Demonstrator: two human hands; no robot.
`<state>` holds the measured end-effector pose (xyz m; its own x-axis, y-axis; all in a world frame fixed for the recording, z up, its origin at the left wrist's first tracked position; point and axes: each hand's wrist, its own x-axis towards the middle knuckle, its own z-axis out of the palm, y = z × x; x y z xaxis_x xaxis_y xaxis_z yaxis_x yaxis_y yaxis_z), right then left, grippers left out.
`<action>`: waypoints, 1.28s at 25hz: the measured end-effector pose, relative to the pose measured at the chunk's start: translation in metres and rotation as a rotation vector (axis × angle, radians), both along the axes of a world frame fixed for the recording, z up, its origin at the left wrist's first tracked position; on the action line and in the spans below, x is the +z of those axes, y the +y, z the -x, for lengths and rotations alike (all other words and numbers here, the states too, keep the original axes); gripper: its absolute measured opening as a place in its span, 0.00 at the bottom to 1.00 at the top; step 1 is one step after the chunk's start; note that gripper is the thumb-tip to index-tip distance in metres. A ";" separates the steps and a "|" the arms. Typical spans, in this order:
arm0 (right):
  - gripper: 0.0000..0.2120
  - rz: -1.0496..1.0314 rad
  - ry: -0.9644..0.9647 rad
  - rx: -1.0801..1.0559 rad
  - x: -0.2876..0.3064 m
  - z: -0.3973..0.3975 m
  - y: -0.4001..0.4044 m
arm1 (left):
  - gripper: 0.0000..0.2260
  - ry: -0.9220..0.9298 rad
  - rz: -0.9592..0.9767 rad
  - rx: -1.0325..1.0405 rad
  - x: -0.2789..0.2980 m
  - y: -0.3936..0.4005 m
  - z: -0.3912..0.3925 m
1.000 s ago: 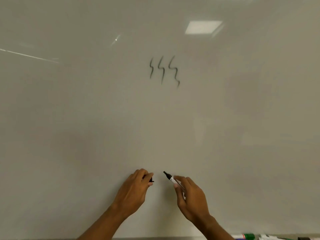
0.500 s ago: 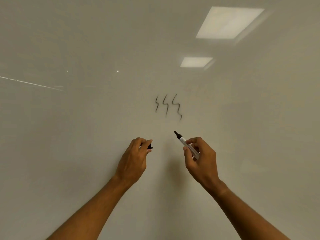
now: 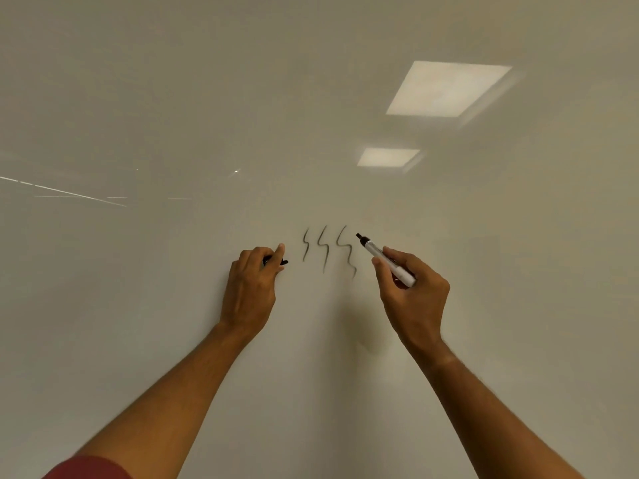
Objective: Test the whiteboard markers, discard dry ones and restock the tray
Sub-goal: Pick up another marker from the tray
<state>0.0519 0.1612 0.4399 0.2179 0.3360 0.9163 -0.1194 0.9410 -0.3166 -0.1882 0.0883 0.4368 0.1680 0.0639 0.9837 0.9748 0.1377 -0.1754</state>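
A white whiteboard (image 3: 173, 98) fills the view, with three black squiggles (image 3: 328, 250) drawn at its middle. My right hand (image 3: 411, 299) grips an uncapped black marker (image 3: 387, 261), white-barrelled, its tip pointing up-left just right of the last squiggle. My left hand (image 3: 250, 288) is raised just left of the squiggles and pinches the marker's black cap (image 3: 281, 261), mostly hidden by the fingers. The marker tray is out of view.
Two ceiling lights (image 3: 446, 88) reflect in the board at the upper right. A thin bright streak (image 3: 62, 191) reflects at the left. A dark red sleeve (image 3: 86, 468) shows at the bottom left.
Both hands have risen up the board to the level of the squiggles, the marker tip now beside the last one. The view has tilted upward, and the tray's markers have dropped out of sight.
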 end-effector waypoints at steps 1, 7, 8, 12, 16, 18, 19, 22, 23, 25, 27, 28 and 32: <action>0.06 -0.014 0.012 -0.001 0.003 0.000 0.000 | 0.21 0.004 -0.012 0.001 0.004 0.003 0.000; 0.04 -0.034 0.019 -0.036 0.009 0.001 0.004 | 0.19 -0.024 -0.073 0.054 0.012 0.012 -0.004; 0.02 -0.031 0.001 -0.050 0.011 0.000 0.009 | 0.18 -0.022 -0.068 0.068 0.012 0.015 -0.003; 0.11 -0.054 -0.109 -0.172 0.013 -0.001 0.024 | 0.19 -0.040 -0.017 0.109 0.011 0.023 0.000; 0.08 -0.045 -0.131 -0.225 0.007 -0.001 0.026 | 0.21 -0.058 0.029 0.138 0.008 0.022 -0.001; 0.08 -0.042 -0.130 -0.223 0.002 0.000 0.024 | 0.21 -0.046 0.046 0.147 0.008 0.020 -0.001; 0.07 -0.037 -0.137 -0.211 0.000 -0.001 0.022 | 0.22 -0.044 0.056 0.147 0.008 0.019 -0.001; 0.04 -0.016 -0.146 -0.178 0.005 -0.004 0.018 | 0.22 -0.051 0.078 0.149 0.007 0.020 -0.001; 0.04 -0.021 -0.121 -0.189 0.010 -0.005 0.019 | 0.22 -0.053 0.084 0.152 0.007 0.020 0.000; 0.07 -0.026 -0.085 -0.225 0.020 -0.007 0.021 | 0.22 -0.056 0.096 0.158 0.007 0.019 0.000; 0.08 -0.020 -0.105 -0.236 0.022 -0.008 0.023 | 0.22 -0.065 0.107 0.163 0.007 0.019 -0.001; 0.07 -0.020 -0.125 -0.233 0.020 -0.008 0.023 | 0.22 -0.068 0.112 0.165 0.007 0.018 -0.002; 0.06 0.016 -0.151 -0.261 0.006 -0.011 0.023 | 0.22 -0.073 0.134 0.159 0.008 0.015 -0.006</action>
